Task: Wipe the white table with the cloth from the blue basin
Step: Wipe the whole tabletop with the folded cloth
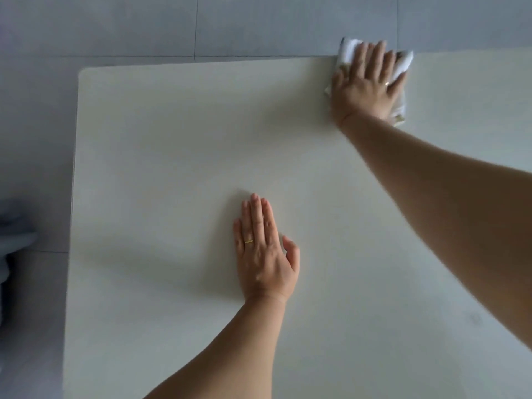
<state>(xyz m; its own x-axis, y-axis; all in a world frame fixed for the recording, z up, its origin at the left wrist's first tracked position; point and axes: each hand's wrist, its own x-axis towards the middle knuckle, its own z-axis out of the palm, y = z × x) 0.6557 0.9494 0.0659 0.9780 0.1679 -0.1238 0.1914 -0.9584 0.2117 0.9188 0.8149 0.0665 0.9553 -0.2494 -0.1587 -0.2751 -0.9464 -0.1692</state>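
Observation:
The white table (161, 156) fills most of the view, its far left corner rounded. A white cloth (348, 48) with a patterned edge lies at the table's far edge, partly hanging over it. My right hand (367, 82) presses flat on the cloth with straight, spread fingers and covers most of it. My left hand (266, 251) rests flat on the bare tabletop near the middle, fingers straight and together, holding nothing. The blue basin is out of view.
Grey floor tiles (115, 27) surround the table beyond its far and left edges. A blurred pale grey-blue object (13, 240) sits on the floor at the left edge of the view, close to the table's left side.

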